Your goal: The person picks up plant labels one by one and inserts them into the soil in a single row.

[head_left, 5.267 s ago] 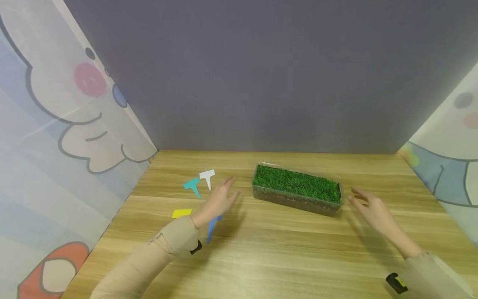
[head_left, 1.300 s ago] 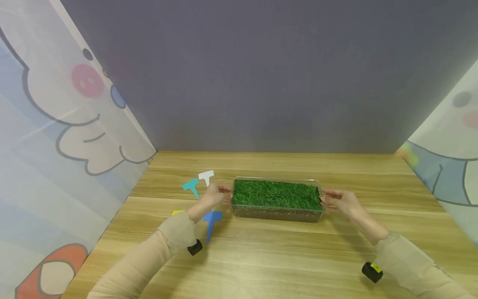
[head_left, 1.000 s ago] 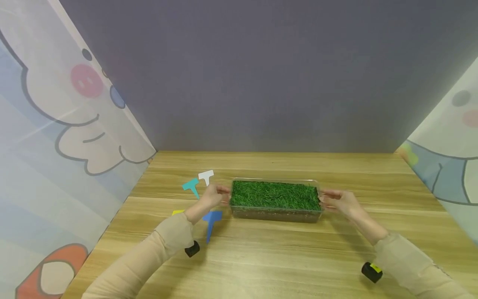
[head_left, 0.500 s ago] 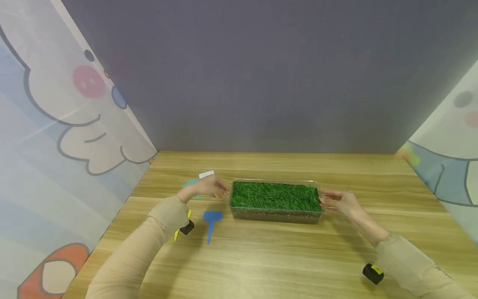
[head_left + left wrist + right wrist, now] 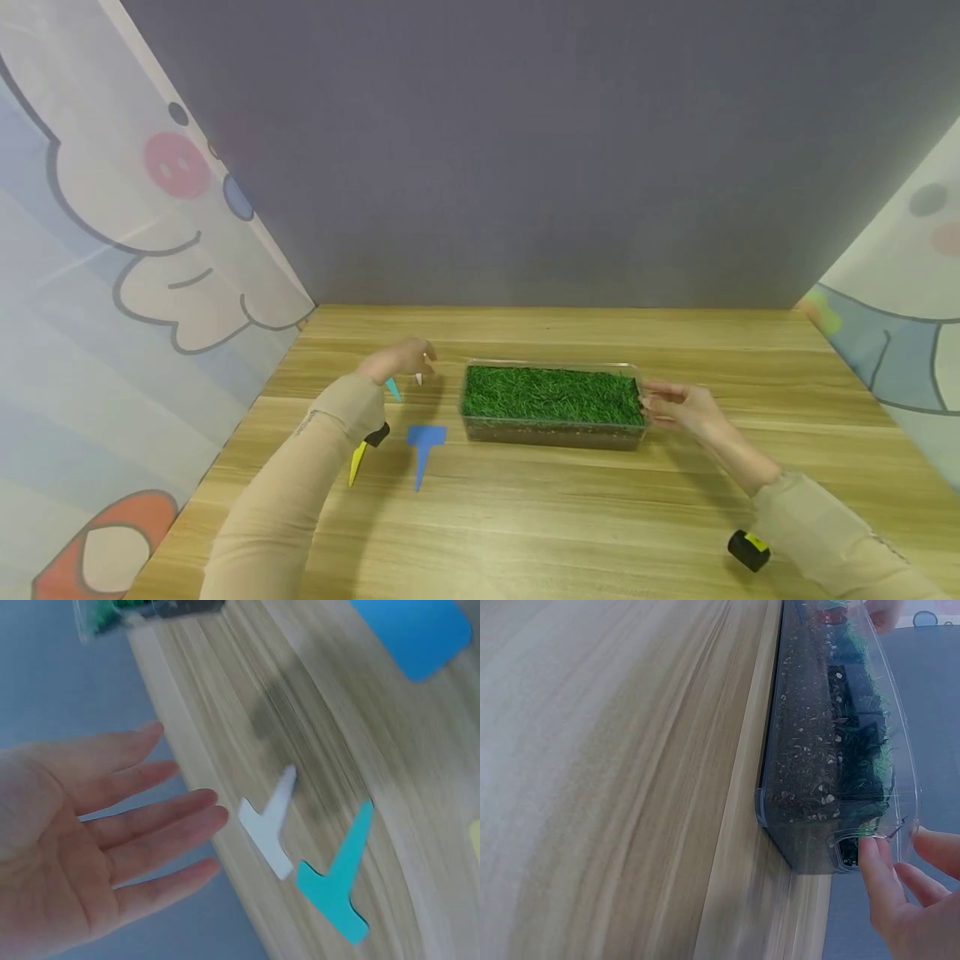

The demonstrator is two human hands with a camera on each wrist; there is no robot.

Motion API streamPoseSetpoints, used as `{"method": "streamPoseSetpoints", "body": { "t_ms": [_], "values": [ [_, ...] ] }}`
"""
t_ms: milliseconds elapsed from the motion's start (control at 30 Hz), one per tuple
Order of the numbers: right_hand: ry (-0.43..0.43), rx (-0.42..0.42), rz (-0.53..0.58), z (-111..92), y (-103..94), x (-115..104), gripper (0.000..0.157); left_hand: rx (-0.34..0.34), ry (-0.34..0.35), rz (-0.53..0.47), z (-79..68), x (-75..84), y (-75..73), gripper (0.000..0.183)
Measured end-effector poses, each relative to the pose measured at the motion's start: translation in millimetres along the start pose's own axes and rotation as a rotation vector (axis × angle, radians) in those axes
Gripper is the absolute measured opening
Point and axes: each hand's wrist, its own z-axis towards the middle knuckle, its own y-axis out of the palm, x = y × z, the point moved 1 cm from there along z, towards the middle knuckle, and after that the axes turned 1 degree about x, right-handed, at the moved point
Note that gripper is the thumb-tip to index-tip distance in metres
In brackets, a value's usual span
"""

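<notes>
A long clear plastic box of soil topped with green grass stands on the wooden table. At its right end my right hand holds the wall and rim between fingers and thumb, as the right wrist view shows on the box. My left hand hovers, fingers spread and holding nothing, above the white T-shaped plant label and the teal plant label. From the head, that hand covers most of both labels.
Nearer the front lie a blue plant label and a yellow plant label, the latter partly hidden by the left sleeve. A grey panel rises behind the table, with printed cloths at both sides.
The box has shifted left and straightened since the oldest frame. My left hand has since left the box's left end, moving left and back over the labels. The right hand stays at the box.
</notes>
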Motion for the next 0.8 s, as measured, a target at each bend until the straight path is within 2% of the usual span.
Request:
{"method": "streamPoseSetpoints", "body": {
  "t_ms": [33,167,233,267,433,533,800],
  "values": [
    [-0.003,-0.001,-0.003,0.1,-0.3,0.5,0.053,0.025,0.024,0.009,16.8,-19.3,7.2,0.039],
    [-0.014,-0.005,0.024,2.5,-2.7,5.8,0.057,0.064,-0.020,0.041,33.8,-38.5,9.9,0.042],
    [-0.015,-0.006,0.060,5.4,-4.6,11.0,0.060,0.083,-0.047,0.026,33.0,-38.9,7.6,0.040],
    [-0.017,-0.010,0.083,7.3,-5.9,14.6,0.059,0.080,-0.082,0.018,23.8,-29.1,2.7,0.038],
    [-0.011,0.006,0.084,6.9,-4.9,15.3,0.058,0.154,-0.053,-0.010,12.3,-24.0,0.1,0.034],
    [-0.007,0.013,0.040,1.9,-1.1,6.5,0.059,0.186,-0.045,-0.002,13.8,-27.8,2.0,0.034],
    [0.003,0.014,0.019,-2.5,2.1,-0.6,0.052,0.238,-0.091,-0.064,20.7,-37.0,6.9,0.035]
  ]
}}
